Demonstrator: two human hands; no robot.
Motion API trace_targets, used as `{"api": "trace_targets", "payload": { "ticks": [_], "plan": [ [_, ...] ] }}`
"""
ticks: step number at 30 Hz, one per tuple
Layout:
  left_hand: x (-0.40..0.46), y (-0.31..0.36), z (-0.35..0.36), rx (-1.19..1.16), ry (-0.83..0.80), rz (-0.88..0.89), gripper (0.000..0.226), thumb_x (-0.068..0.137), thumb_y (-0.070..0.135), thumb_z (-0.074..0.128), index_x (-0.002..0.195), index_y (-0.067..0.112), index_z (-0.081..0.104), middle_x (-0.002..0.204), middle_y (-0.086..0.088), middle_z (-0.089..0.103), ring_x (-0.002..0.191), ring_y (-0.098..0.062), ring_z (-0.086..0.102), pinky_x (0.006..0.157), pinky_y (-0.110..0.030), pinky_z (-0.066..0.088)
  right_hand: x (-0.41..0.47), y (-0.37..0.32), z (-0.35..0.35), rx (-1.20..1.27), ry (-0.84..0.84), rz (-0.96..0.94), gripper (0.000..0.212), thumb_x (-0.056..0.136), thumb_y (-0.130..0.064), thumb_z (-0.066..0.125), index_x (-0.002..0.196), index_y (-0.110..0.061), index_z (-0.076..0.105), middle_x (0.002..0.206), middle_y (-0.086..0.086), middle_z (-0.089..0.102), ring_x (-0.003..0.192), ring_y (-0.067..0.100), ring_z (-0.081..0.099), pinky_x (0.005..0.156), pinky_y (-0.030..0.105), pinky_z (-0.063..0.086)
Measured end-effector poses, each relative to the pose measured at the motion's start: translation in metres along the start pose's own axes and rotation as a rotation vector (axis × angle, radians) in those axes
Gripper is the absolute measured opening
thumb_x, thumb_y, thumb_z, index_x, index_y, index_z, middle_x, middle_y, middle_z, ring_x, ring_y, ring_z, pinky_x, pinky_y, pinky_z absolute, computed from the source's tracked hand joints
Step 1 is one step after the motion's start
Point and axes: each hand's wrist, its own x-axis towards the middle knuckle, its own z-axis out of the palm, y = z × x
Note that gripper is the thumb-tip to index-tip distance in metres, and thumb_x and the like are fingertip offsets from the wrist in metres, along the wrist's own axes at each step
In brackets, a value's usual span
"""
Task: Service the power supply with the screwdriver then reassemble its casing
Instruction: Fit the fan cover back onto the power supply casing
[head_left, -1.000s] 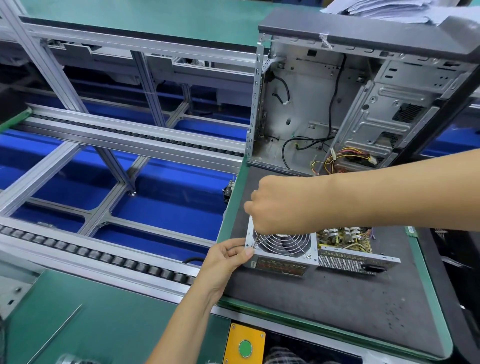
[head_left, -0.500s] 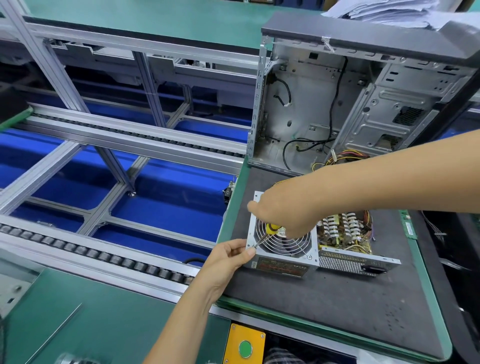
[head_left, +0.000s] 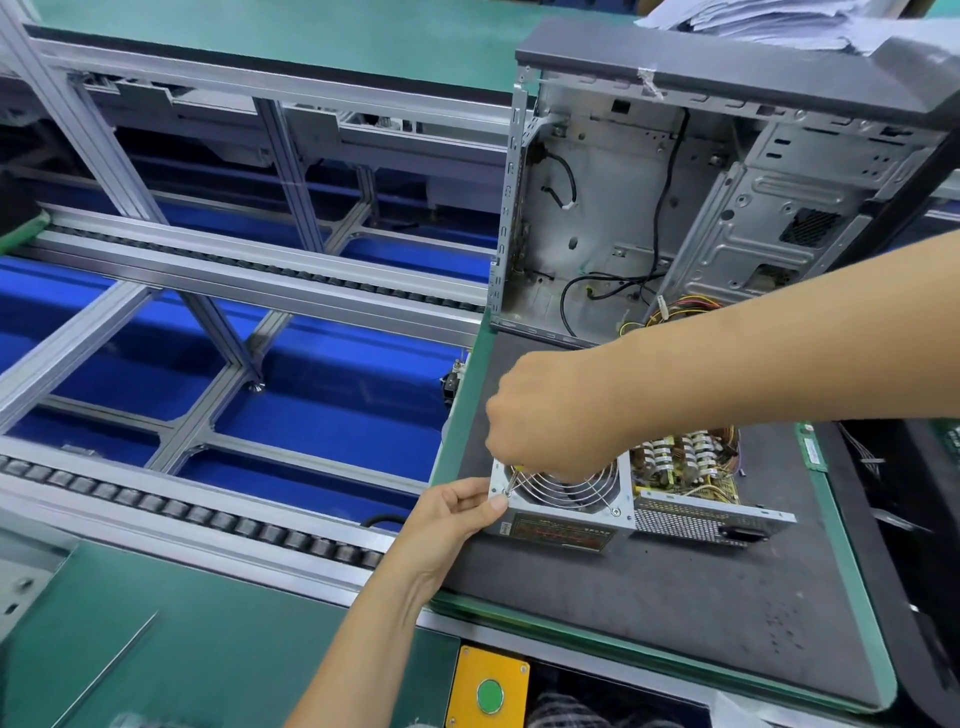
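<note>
A grey metal power supply (head_left: 566, 527) lies on the dark mat (head_left: 649, 597), fan grille facing up, with its right part uncovered and showing a circuit board with coils and wires (head_left: 685, 467). My right hand (head_left: 550, 410) is closed around the screwdriver (head_left: 511, 480); only the metal shaft and a sliver of yellow handle show, with the tip at the near-left corner of the fan cover. My left hand (head_left: 457, 512) pinches that same corner of the casing from the left.
An open, gutted computer case (head_left: 675, 218) stands upright behind the mat, cables inside. Left of the bench run roller conveyor rails (head_left: 208, 519) over blue floor. A yellow box with a green button (head_left: 488, 693) sits at the front edge. Papers (head_left: 753, 21) lie on the case.
My right hand has shifted slightly left and forward, bringing the screwdriver more upright onto the near-left corner, so the yellow handle is now mostly hidden. My left hand stays on the corner.
</note>
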Motion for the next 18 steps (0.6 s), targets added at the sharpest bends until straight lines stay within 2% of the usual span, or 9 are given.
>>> {"api": "trace_targets", "payload": {
  "ticks": [2, 4, 6, 9, 11, 13, 15, 17, 18],
  "plan": [
    [0.001, -0.001, 0.000, -0.006, 0.002, 0.003, 0.062, 0.074, 0.019, 0.076, 0.128, -0.005, 0.057, 0.122, -0.019, 0.066, 0.121, -0.029, 0.058, 0.111, -0.041, 0.040, 0.004, 0.003, 0.000, 0.285, -0.120, 0.183, 0.020, 0.093, -0.017, 0.045, 0.074, -0.010, 0.043, 0.062, 0.001, 0.037, 0.052, 0.018, 0.039, 0.051, 0.025, 0.034],
    [0.002, -0.001, 0.000, -0.012, 0.008, 0.007, 0.066, 0.069, 0.021, 0.078, 0.126, -0.004, 0.058, 0.120, -0.020, 0.066, 0.120, -0.030, 0.059, 0.111, -0.042, 0.040, 0.004, 0.009, 0.004, 0.733, -0.388, 0.368, 0.028, 0.095, -0.013, 0.038, 0.075, -0.003, 0.054, 0.054, 0.003, 0.046, 0.036, 0.012, 0.036, 0.038, 0.017, 0.027],
    [0.002, -0.001, 0.000, -0.009, 0.007, 0.018, 0.065, 0.068, 0.022, 0.078, 0.125, -0.004, 0.059, 0.119, -0.019, 0.067, 0.120, -0.030, 0.059, 0.111, -0.043, 0.040, 0.005, 0.012, 0.010, 0.939, -0.586, 0.431, 0.036, 0.097, -0.012, 0.032, 0.067, -0.005, 0.050, 0.043, 0.001, 0.045, 0.025, 0.011, 0.026, 0.034, 0.011, 0.021],
    [0.002, 0.000, -0.001, -0.020, -0.008, 0.025, 0.065, 0.070, 0.022, 0.078, 0.126, -0.005, 0.058, 0.121, -0.020, 0.066, 0.121, -0.032, 0.058, 0.111, -0.044, 0.040, 0.003, 0.011, 0.008, 0.641, -0.493, 0.351, 0.031, 0.094, -0.027, 0.044, 0.070, -0.007, 0.050, 0.049, 0.001, 0.048, 0.040, 0.018, 0.038, 0.042, 0.020, 0.028],
    [0.001, 0.002, -0.001, -0.040, -0.025, 0.020, 0.061, 0.073, 0.021, 0.078, 0.126, -0.004, 0.059, 0.118, -0.017, 0.068, 0.117, -0.028, 0.061, 0.109, -0.041, 0.042, -0.003, 0.007, 0.003, 0.373, -0.354, 0.236, 0.019, 0.089, -0.026, 0.052, 0.096, -0.009, 0.052, 0.067, 0.002, 0.047, 0.051, 0.018, 0.039, 0.044, 0.026, 0.026],
    [0.003, 0.002, -0.002, -0.029, -0.051, 0.007, 0.046, 0.080, 0.017, 0.075, 0.120, -0.003, 0.064, 0.097, -0.001, 0.073, 0.095, -0.011, 0.067, 0.097, -0.030, 0.049, -0.007, 0.004, 0.000, 0.036, -0.117, 0.076, 0.021, 0.089, -0.014, 0.049, 0.110, -0.011, 0.047, 0.080, 0.002, 0.038, 0.051, 0.015, 0.033, 0.043, 0.028, 0.019],
    [0.004, 0.003, -0.002, 0.005, -0.090, -0.014, 0.011, 0.087, 0.011, 0.069, 0.096, 0.010, 0.075, 0.067, 0.016, 0.065, 0.064, 0.004, 0.059, 0.076, -0.015, 0.046, -0.012, 0.000, 0.001, -0.222, 0.038, -0.073, 0.015, 0.086, -0.008, 0.048, 0.100, -0.013, 0.052, 0.084, 0.004, 0.032, 0.051, 0.016, 0.036, 0.042, 0.028, 0.015],
    [0.005, 0.002, -0.002, 0.023, -0.101, -0.001, 0.027, 0.090, 0.007, 0.064, 0.071, 0.021, 0.076, 0.055, 0.019, 0.058, 0.054, 0.006, 0.054, 0.066, -0.010, 0.044, -0.017, -0.003, 0.002, -0.407, -0.010, -0.140, 0.012, 0.079, -0.005, 0.050, 0.082, -0.016, 0.055, 0.077, 0.002, 0.036, 0.054, 0.016, 0.043, 0.041, 0.028, 0.011],
    [0.004, 0.003, -0.001, 0.025, -0.112, 0.002, 0.031, 0.091, 0.005, 0.063, 0.068, 0.022, 0.075, 0.053, 0.018, 0.056, 0.053, 0.005, 0.053, 0.065, -0.009, 0.044, -0.019, -0.003, 0.001, -0.472, -0.019, -0.162, 0.013, 0.075, -0.004, 0.050, 0.074, -0.017, 0.053, 0.071, 0.000, 0.038, 0.053, 0.014, 0.044, 0.041, 0.027, 0.008]
  ]
}}
